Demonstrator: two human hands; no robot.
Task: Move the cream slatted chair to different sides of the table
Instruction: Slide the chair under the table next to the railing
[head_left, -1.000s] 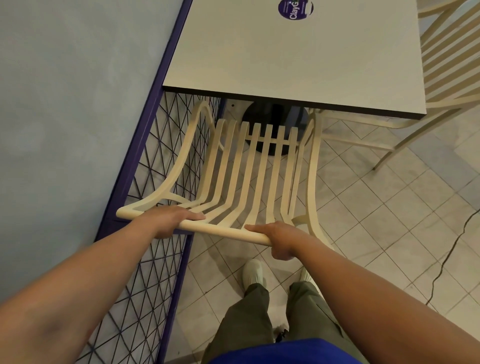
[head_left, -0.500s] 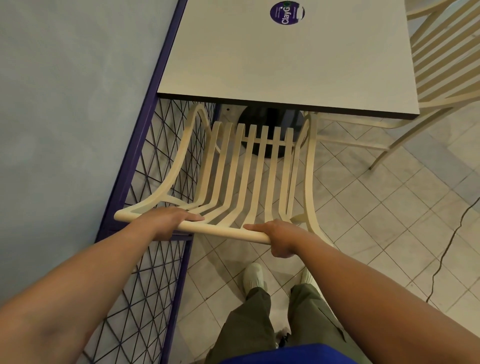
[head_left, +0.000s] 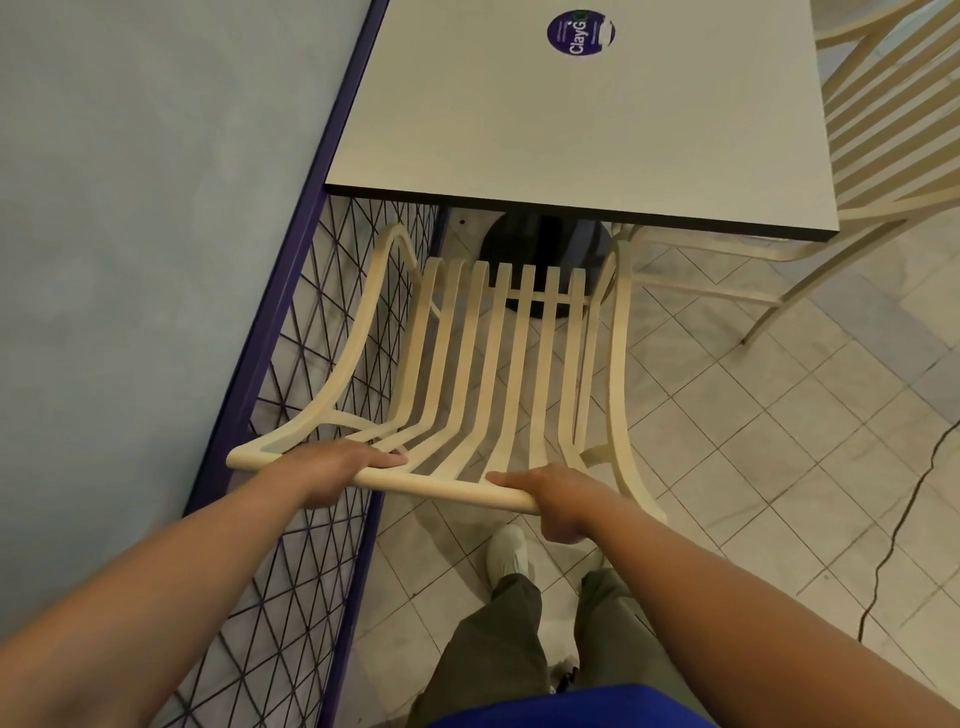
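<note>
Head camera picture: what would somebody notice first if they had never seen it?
Probably the cream slatted chair in the middle, with the left hand and right hand gripping its top rail. Next comes the pale table beyond it, with a round purple sticker near its far edge. A purple wire fence runs along the left.

A purple-framed wire mesh panel (head_left: 291, 519) runs along the blue-grey wall (head_left: 130, 208) on the left. On the right, a second cream chair (head_left: 893, 130) stands at the far corner, over pale floor tiles (head_left: 779, 415) crossed by a dark cable (head_left: 904, 519). A white shoe (head_left: 508, 556) and olive trousers (head_left: 493, 649) show near.
</note>
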